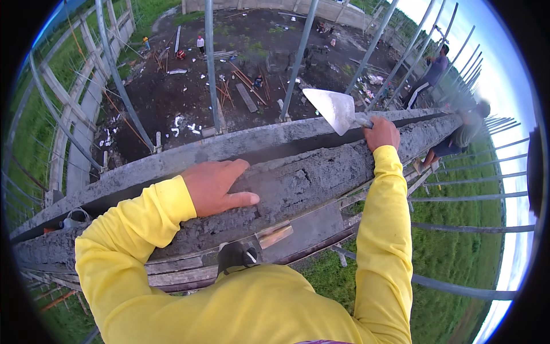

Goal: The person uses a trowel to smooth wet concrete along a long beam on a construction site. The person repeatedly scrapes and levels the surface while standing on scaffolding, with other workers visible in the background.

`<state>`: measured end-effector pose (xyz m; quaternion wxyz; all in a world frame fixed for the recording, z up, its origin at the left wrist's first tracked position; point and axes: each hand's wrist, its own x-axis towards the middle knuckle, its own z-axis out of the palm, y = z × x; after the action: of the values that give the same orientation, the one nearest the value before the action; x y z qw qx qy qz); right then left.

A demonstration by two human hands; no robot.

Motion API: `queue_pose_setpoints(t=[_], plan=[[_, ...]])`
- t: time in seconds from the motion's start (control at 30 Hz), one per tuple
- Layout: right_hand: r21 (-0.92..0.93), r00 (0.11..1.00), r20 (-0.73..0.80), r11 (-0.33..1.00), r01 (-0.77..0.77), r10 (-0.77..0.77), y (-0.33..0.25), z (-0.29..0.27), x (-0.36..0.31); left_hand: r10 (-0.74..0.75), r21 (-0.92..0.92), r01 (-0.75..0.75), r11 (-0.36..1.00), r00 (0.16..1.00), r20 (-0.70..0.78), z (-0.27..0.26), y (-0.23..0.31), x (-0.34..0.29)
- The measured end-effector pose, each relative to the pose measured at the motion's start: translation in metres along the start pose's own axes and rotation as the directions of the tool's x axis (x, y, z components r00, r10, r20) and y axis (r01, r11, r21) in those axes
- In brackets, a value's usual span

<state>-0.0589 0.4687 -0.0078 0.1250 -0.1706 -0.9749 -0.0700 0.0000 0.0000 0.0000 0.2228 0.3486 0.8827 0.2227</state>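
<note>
At nine o'clock, a yellow-sleeved left hand (216, 186) extends, thumb apart, over a rough grey concrete wall (303, 179). At two o'clock, the right hand (382, 133) (sleeved to match) grips a triangular silver metal trowel (334, 109) pointing toward ten o'clock.

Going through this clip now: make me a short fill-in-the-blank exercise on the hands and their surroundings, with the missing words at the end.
1. The right hand grips a mason's ____ by its handle.
2. The left hand, at the rough grey concrete, holds ____.
3. The wearer's sleeves are coloured ____.
4. The blurred person farther along the wall is toward the picture's ____ edge.

Missing words: trowel; nothing; yellow; right.
</note>
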Motion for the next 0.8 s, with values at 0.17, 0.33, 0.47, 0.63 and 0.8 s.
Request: queue_pose_setpoints(t=[0.17, 0.33, 0.47, 0.63, 0.8], plan=[[-0.018, 0.999, -0.03, 0.999, 0.027, -0.027, 0.0026, 0.0004, -0.0022, 0.034, -0.007, -0.034, 0.999, 0.999, -0.029, 0.0046, -0.0033, 0.0007], [-0.007, 1.0, -0.013, 1.0, 0.001, -0.001, 0.0, 0.0011, -0.002, 0.029, -0.002, -0.029, 1.0, 0.998, -0.064, 0.0045, -0.0051, -0.0019], [-0.002, 1.0, -0.011, 1.0, 0.015, -0.015, 0.0003, -0.0001, -0.0019, 0.021, -0.028, -0.025, 0.999, 0.988, -0.154, 0.0089, -0.0045, -0.0018], [0.01, 1.0, -0.013, 1.0, 0.006, -0.006, 0.0024, 0.0034, 0.0007, 0.063, 0.013, -0.062, 0.998, 0.991, -0.117, 0.0088, -0.0092, 0.0008], [-0.006, 0.999, -0.033, 1.0, 0.026, -0.027, 0.0014, 0.0041, 0.0003, 0.039, -0.009, -0.04, 0.999, 0.996, -0.079, 0.0076, -0.009, -0.0001]])
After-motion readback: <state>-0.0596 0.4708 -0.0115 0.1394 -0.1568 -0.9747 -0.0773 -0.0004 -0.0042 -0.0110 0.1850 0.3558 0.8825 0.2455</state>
